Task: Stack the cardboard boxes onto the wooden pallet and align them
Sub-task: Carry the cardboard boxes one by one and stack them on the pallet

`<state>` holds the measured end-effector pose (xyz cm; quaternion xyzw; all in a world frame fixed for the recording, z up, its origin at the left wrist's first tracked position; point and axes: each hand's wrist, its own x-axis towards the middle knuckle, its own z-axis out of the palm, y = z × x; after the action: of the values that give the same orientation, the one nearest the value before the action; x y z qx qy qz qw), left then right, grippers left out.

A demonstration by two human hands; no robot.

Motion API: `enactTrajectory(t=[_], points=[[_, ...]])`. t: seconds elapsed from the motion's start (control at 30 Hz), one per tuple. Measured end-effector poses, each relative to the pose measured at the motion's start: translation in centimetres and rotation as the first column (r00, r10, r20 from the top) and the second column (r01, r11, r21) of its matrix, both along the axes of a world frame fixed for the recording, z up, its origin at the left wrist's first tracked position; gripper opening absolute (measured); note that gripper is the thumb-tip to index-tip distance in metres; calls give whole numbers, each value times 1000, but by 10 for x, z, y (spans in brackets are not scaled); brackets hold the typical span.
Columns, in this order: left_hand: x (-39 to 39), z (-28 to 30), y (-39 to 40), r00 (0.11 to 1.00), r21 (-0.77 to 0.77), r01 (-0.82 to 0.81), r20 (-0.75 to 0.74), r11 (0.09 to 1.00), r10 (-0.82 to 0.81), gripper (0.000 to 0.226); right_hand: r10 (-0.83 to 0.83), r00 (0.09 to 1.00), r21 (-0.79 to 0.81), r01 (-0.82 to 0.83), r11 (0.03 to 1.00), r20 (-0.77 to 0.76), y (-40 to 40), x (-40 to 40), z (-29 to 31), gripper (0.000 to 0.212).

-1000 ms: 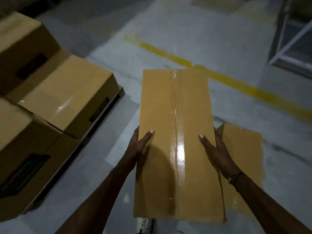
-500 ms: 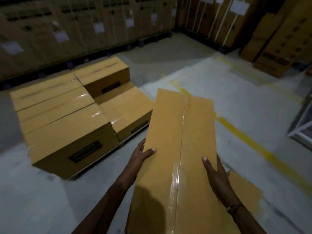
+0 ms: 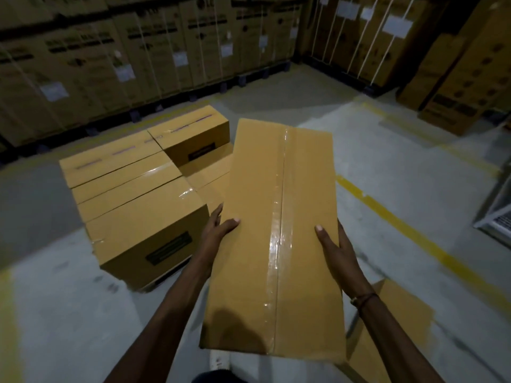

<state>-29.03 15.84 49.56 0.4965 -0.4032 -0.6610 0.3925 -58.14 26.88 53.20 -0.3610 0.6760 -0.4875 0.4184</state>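
I hold a long taped cardboard box point(image 3: 257, 230) in front of me, lengthways, above the floor. My left hand point(image 3: 217, 229) grips its left side and my right hand point(image 3: 336, 252) grips its right side, thumbs on top. To the left stands the stack of cardboard boxes point(image 3: 132, 194) on the wooden pallet point(image 3: 159, 280), of which only a sliver shows under the near box. A lower box point(image 3: 210, 175) lies at the stack's right side, partly hidden by the held box.
Another cardboard box point(image 3: 398, 322) lies on the floor under my right forearm. A yellow floor line point(image 3: 409, 230) runs along the right. Walls of tall strapped cartons point(image 3: 138, 51) close off the back, a metal rack point(image 3: 497, 214) stands far right.
My view has lifted from the floor toward the stack, and the held box has come up and nearer the pallet. Both hands keep the same grip.
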Motion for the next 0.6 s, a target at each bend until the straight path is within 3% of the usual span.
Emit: enactTrajectory(t=[0.3,0.47,0.6], points=[[26,10,-83,997,-37,71,16,997,-71,102,-70,997,-31,69,997,-23,-62,33,5,70],[-2,13,-125,989,-54,146,20,988,-145,92,-167,984,-46,165,985,-62,-89,17,12,61],[-45,20,-160,986,-80,165,-6,983,-166,94,-182,979,-42,178,983,-93,-119,-21,14,67]])
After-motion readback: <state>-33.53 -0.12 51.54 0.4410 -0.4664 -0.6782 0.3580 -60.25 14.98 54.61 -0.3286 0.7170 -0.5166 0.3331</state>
